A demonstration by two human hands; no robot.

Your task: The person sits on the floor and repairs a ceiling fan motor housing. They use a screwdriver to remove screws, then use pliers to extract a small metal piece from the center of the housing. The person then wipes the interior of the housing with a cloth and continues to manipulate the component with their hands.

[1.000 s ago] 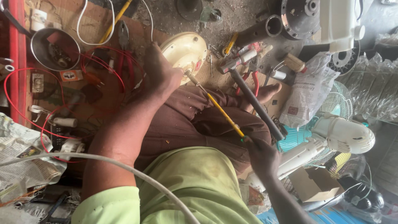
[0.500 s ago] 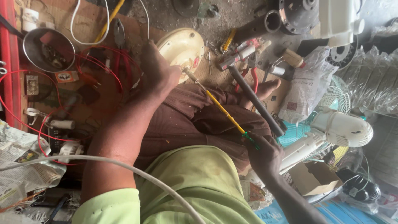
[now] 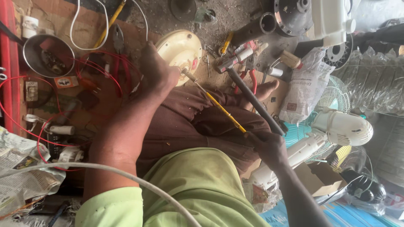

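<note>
A round cream-coloured motor housing is steadied on a dusty workshop floor by the left hand, whose fingers are curled over its left edge. A long screwdriver with a yellow shaft is held in the closed right hand, its metal tip set against the centre of the housing, while a dark metal rod is gripped in the same fist and runs up toward a hammer-like head. The shaft is laid across the lap, over brown ribbed trousers. Red wires are looped over cardboard to the left, beside a shiny steel bowl of small parts. A crumpled newspaper is seen at lower left. A white cable is stretched across the forearm in the foreground. A white table fan is lying at right.
</note>
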